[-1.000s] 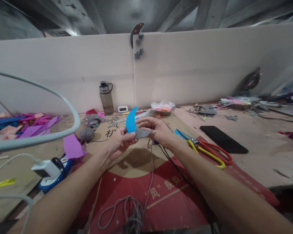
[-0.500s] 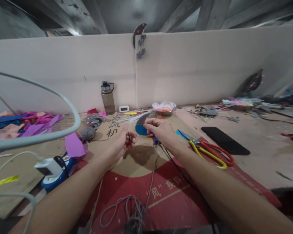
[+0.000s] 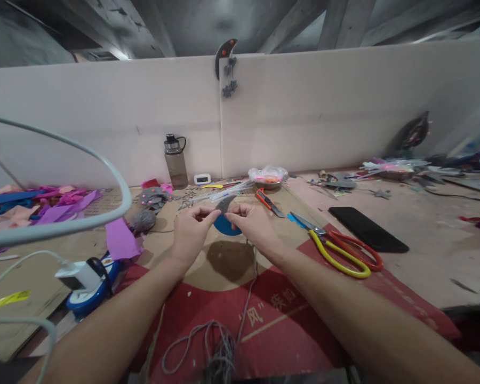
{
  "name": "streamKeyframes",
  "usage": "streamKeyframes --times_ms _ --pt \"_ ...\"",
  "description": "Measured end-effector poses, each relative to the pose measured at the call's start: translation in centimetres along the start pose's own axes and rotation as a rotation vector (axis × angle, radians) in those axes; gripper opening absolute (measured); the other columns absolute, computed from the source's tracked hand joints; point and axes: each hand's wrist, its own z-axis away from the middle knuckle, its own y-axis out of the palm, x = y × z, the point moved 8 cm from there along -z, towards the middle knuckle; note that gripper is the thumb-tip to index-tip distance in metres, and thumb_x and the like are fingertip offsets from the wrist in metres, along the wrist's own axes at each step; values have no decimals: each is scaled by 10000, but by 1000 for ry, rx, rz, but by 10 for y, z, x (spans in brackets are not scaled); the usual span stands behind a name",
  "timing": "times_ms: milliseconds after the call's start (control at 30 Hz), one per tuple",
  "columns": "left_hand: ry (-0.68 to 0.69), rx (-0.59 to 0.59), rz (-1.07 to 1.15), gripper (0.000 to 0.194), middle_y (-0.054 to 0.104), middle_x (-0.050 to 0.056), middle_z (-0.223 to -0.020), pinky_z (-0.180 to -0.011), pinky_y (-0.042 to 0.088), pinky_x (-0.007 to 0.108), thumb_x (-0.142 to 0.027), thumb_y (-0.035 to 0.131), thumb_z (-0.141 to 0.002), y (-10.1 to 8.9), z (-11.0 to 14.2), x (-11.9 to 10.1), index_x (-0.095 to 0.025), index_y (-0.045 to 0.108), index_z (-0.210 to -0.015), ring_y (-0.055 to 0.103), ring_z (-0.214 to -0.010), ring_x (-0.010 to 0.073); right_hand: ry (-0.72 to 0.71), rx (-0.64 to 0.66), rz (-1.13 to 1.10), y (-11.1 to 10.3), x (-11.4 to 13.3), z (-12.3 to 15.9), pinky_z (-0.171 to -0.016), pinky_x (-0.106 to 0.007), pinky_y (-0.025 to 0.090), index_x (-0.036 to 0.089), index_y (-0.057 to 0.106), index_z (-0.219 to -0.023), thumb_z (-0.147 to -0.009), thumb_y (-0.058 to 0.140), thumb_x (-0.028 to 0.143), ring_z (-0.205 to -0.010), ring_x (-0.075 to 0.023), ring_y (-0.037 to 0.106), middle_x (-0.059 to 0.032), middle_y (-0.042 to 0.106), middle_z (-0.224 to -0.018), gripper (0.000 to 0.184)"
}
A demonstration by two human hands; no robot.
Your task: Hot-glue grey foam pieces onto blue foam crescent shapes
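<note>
While forearms [image 3: 124, 314] converge | left hand [image 3: 192, 230], right hand [image 3: 255, 226] — pinching grey-blue piece [image 3: 226, 225]

Single view: looking forward and down from the head; facing a long, off-white, flat upright partition [image 3: 324, 106]; hanging near, above a red-and-tan printed cardboard sheet [image 3: 224, 304].
</note>
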Motion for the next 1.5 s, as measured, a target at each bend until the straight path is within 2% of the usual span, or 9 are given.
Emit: streamKeyframes --times_ms 133,400,700,900,1000,1133,1267,1400,1500 --pt "71 -31 17 210 650 26 -695 -627 395 256 -384 658 -698 -3 -1 -6 -177 685 -702 542 -649 136 17 -4 -53 3 0 3 -471 -212 305 164 549 -598 -691 597 289 -474 -80 419 41 507 -495 163" --pt "-338 156 677 343 592 4 -602 -583 447 256 -481 686 -644 27 -6 34 -141 639 -654 505 -546 101 7 21 -134 5 -1 5 -489 -220 309 170 522 -564 -697 597 318 -476 -79 407 45 487 -494 213" --pt "-408 116 719 284 604 -14 -599 -555 431 222 -348 780 -550 30 0 36 -135 626 -658 517 -527 82 13 31 -139 13 -10 1 -489 -225 339 177 546 -619 -713 577 353 -482 -91 426 39 499 -509 202" --pt "-404 -9 703 294 597 -30 -586 -527 401 197 -332 787 -531 8 -14 48 -135 618 -669 504 -506 69 -193 182 66 26 1 7 -625 -246 398 174 612 -659 -818 465 337 -623 -120 523 0 604 -641 271" --pt "-391 -30 653 319 623 -13 -607 -556 418 210 -361 781 -529 -1 -22 55 -136 629 -696 539 -543 91 -260 139 235 16 8 6 -721 -282 411 177 673 -797 -811 495 302 -756 -155 567 -40 667 -802 218" --pt "-427 -5 587 338 632 2 -591 -549 430 224 -371 786 -513 -2 -24 65 -133 628 -693 549 -524 107 -231 -24 331 -35 16 -7 -754 -300 426 177 667 -889 -817 483 288 -799 -163 585 -53 679 -873 227" --pt "-434 37 565 338 646 17 -607 -544 430 220 -383 784 -519 0 -24 64 -128 634 -681 559 -530 111 -150 -181 588 -122 10 -14 -759 -310 436 161 654 -965 -832 442 340 -844 -188 591 -92 665 -969 307" --pt "-428 57 572 326 644 18 -600 -543 429 219 -384 786 -518 1 -23 60 -130 640 -659 552 -524 110 250 -527 1060 -237 -32 13 -859 -447 388 102 594 -1128 -769 509 433 -1093 -351 484 -221 551 -1158 495" --pt "-405 67 561 314 646 23 -612 -535 421 220 -389 776 -537 1 -23 60 -131 653 -668 546 -525 112 582 -621 1079 -296 -84 46 -794 -547 375 43 601 -1099 -680 515 631 -1091 -481 439 -329 483 -1169 728"
